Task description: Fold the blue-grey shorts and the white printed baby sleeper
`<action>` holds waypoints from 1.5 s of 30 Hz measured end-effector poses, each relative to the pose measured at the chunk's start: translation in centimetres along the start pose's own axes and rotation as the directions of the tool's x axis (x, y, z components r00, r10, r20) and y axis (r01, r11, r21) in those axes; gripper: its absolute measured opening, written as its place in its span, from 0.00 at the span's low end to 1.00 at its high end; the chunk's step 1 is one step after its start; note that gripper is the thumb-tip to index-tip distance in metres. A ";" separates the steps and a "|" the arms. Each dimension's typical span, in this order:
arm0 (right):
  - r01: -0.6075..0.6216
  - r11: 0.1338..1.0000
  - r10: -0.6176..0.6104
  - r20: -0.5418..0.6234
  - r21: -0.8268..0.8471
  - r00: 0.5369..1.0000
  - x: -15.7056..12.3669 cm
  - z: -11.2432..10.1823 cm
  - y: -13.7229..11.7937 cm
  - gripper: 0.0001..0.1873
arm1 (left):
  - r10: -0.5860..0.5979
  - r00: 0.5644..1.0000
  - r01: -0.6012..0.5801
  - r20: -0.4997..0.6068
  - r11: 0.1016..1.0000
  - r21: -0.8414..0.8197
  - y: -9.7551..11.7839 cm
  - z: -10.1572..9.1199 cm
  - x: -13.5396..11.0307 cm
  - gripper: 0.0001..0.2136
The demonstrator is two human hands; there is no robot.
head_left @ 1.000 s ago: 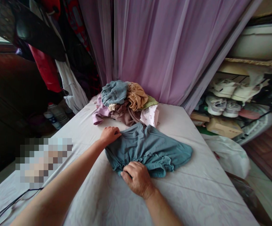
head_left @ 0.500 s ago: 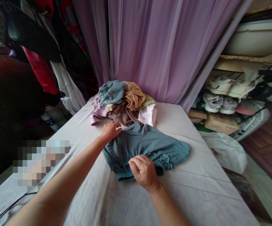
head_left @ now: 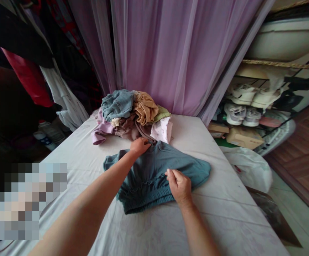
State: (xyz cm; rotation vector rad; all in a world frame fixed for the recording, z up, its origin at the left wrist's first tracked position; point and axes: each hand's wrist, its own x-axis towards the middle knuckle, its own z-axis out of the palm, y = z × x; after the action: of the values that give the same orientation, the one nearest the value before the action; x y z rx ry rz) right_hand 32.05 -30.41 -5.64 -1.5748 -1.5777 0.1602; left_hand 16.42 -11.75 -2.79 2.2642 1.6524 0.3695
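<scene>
Teal shorts lie spread on the bed, their gathered elastic waistband toward me and a small ruffle across the front. My left hand is at the far middle edge of the shorts, fingers curled down and closed at the cloth; its fingertips are partly hidden. My right hand is closed in a pinch over the right front, thumb and forefinger at the ruffle. Just beyond my left hand sits a heap of crumpled clothes, with blue denim, a tan garment and a brown one.
The bed has a pale sheet. A purple curtain hangs behind it. Dark and red clothes hang at left. On the right are shelves with shoes, boxes and a white plastic bag. A blurred patch covers the left edge.
My left hand has moved right, from the shorts' left side to their far middle edge, and closed. My right hand has shifted right. The waistband lies straighter and the left leg is spread out.
</scene>
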 end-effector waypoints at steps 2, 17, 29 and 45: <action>-0.014 1.000 0.014 0.004 0.002 1.000 0.0 0.2 0.2 0.25 | -0.034 0.999 0.034 -0.039 0.999 0.007 0.0 0.0 0.0 0.13; -0.016 0.998 0.017 0.014 -0.068 1.000 -0.3 0.8 1.0 0.25 | 0.133 0.991 -0.136 -0.030 0.979 -0.153 -5.1 -3.5 -0.9 0.17; 0.000 0.985 -0.001 -0.006 -0.175 1.000 2.9 0.7 -1.1 0.18 | -0.040 0.993 0.042 -0.114 0.999 0.020 -14.8 -5.7 -11.2 0.19; 0.328 0.824 -0.038 0.533 -0.461 0.845 17.3 6.6 -2.6 0.16 | 0.016 0.980 -0.056 -0.197 0.978 -0.199 -15.4 -4.8 -12.9 0.12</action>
State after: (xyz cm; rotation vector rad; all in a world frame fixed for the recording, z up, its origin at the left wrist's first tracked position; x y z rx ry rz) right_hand 29.09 -12.84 0.20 -1.8816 -2.3451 0.0093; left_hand -2.78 -19.14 -4.77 2.1644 1.5827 0.7556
